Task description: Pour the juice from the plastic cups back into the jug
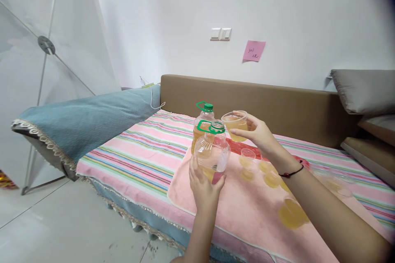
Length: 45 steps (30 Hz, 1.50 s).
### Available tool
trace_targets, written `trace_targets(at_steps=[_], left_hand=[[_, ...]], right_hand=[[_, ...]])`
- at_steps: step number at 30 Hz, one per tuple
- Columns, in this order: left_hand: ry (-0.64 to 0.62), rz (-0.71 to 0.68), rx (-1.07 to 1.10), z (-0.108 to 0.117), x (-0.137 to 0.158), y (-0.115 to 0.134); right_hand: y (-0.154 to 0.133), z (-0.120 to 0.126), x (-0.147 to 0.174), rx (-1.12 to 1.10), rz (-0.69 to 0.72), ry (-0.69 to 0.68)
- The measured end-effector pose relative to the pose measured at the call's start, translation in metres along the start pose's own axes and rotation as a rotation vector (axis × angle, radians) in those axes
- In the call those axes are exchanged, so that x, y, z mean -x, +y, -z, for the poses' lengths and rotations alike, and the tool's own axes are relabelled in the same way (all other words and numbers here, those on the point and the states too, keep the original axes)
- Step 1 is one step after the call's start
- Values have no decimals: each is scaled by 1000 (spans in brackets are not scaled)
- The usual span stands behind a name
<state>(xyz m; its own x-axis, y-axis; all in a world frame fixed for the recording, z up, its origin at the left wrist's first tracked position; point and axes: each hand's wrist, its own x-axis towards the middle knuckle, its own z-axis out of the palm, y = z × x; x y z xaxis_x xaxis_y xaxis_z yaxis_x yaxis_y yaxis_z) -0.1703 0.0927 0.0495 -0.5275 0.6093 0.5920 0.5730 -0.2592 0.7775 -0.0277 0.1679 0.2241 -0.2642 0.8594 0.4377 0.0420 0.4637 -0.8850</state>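
Note:
My left hand (205, 187) is wrapped round the lower part of a clear plastic bottle (211, 150) with a green ring handle and an uncapped mouth. Some yellow liquid lies in the bottom of it. To the right and a little higher, my right hand (257, 133) grips a clear plastic cup (234, 123) partly filled with yellow liquid, its rim close to the bottle's mouth. Just behind stands a second bottle (197, 133), capped in green and holding yellow liquid. Several more cups with yellow liquid, one of them a small cup (247, 156), stand below my right forearm.
A pink cloth (185, 185) lies over the striped sofa cover (123, 148). Behind runs a brown backrest (277, 107), with a blue-covered armrest (92, 117) on the left. Grey cushions (367, 90) are stacked at right. A pink note (254, 51) hangs on the wall.

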Motion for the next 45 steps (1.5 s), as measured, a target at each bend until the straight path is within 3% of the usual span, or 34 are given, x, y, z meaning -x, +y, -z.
trace_targets(at_steps=[21, 45], left_hand=[[-55, 29, 22, 4, 0, 5], [5, -15, -11, -2, 1, -1]], right_hand=[[-15, 5, -5, 119, -3, -14], [-23, 12, -17, 212, -7, -83]])
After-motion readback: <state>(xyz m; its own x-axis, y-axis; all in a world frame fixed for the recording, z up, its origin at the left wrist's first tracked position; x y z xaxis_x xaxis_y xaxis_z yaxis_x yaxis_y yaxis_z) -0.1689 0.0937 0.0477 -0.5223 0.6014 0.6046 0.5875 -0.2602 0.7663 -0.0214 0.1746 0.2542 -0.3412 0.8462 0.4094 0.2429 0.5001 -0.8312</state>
